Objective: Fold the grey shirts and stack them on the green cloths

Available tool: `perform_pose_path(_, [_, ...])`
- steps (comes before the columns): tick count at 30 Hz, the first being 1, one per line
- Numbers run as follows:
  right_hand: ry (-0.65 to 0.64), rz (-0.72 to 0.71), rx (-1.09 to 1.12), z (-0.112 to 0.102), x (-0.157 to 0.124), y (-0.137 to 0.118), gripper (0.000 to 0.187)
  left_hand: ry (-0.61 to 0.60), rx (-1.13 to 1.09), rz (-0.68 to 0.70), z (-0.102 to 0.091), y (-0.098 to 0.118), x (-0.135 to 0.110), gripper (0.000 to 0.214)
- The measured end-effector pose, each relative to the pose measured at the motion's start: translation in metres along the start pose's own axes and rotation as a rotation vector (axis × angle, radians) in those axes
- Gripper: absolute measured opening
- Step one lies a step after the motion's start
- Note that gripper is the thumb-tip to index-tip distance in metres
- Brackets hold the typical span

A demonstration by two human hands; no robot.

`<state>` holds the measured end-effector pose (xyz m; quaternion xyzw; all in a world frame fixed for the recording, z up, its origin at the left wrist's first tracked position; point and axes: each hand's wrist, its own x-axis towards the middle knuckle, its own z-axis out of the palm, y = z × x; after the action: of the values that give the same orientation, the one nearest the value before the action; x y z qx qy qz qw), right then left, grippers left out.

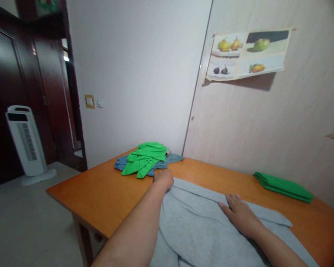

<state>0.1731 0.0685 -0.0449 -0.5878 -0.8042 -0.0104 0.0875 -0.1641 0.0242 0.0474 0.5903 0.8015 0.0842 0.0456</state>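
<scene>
A grey garment (195,222) lies spread on the orange wooden table (100,193). My left hand (163,179) reaches to its far corner, fingers curled under and closed on the grey cloth's edge. On the garment's right part rests my right hand (239,213), palm down with fingers stretched flat. Just beyond my left hand sits a crumpled green cloth (144,157) on top of a blue cloth (122,163).
A folded green cloth (284,186) lies at the table's far right by the wall. A white tower fan (28,144) stands on the tiled floor to the left, before a dark wooden door. A fruit poster (247,53) hangs on the wall.
</scene>
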Motion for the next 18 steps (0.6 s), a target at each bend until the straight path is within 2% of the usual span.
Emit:
perform_pose_path(8, [-0.006, 0.006, -0.021, -0.003, -0.002, -0.001, 0.081, 0.004, -0.047, -0.010, -0.004, -0.016, 0.008, 0.046])
perform_pose_path(18, [-0.031, -0.008, -0.050, -0.005, -0.003, -0.001, 0.083, 0.032, -0.221, -0.015, -0.008, -0.023, 0.012, 0.031])
